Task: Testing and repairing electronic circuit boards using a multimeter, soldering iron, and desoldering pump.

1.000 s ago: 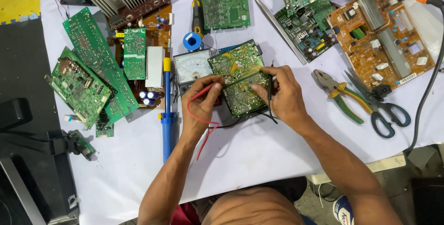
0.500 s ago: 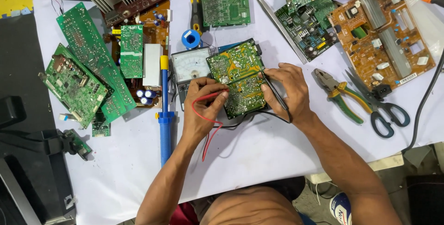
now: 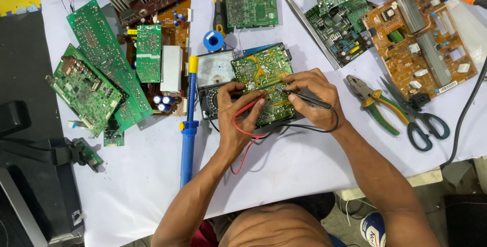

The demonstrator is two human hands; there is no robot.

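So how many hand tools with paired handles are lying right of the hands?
2: pliers with green-and-yellow handles just right of the right hand, and dark-handled scissors beside them. Others may be out of view.

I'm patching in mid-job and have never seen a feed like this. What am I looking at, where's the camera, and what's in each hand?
This is one view, from a camera worn on the person's head, looking down at their two bare hands over a white-covered table. The left hand holds a red probe; the right hand holds a black probe. Both tips touch a green circuit board lying partly over an analog meter. Around it lie more boards, a blue desoldering pump, pliers and scissors.
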